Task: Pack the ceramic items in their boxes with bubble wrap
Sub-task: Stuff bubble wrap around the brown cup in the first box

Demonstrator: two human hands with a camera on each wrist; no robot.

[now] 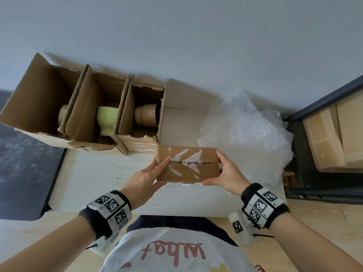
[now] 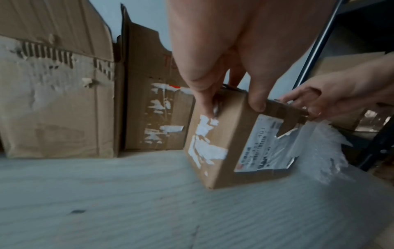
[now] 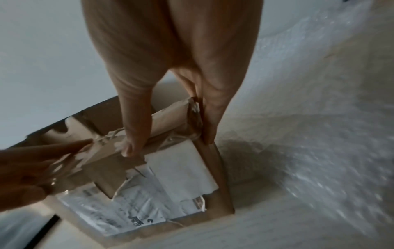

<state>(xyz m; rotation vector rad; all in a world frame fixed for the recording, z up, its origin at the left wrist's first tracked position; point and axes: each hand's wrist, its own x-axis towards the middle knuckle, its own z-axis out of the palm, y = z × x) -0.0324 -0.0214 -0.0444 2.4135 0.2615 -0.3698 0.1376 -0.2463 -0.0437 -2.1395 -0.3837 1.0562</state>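
Note:
A small closed cardboard box (image 1: 188,164) with torn white tape sits at the middle of the table, held from both sides. My left hand (image 1: 149,178) grips its left end, thumb on the near face and fingers over the top (image 2: 234,94). My right hand (image 1: 224,175) grips its right end the same way (image 3: 168,134). A shipping label (image 2: 264,148) covers the near face (image 3: 149,198). Three open boxes stand behind: one with a tan ceramic piece (image 1: 63,114), one with a green cup (image 1: 107,119), one with a tan jar (image 1: 146,114). Bubble wrap (image 1: 247,134) lies piled at the right.
The white table (image 1: 98,177) ends at its near edge by my body. A raised flap (image 1: 176,107) of the third box stands just behind the small box. A dark metal shelf with cardboard (image 1: 334,134) is at the right. A dark surface (image 1: 23,163) lies to the left.

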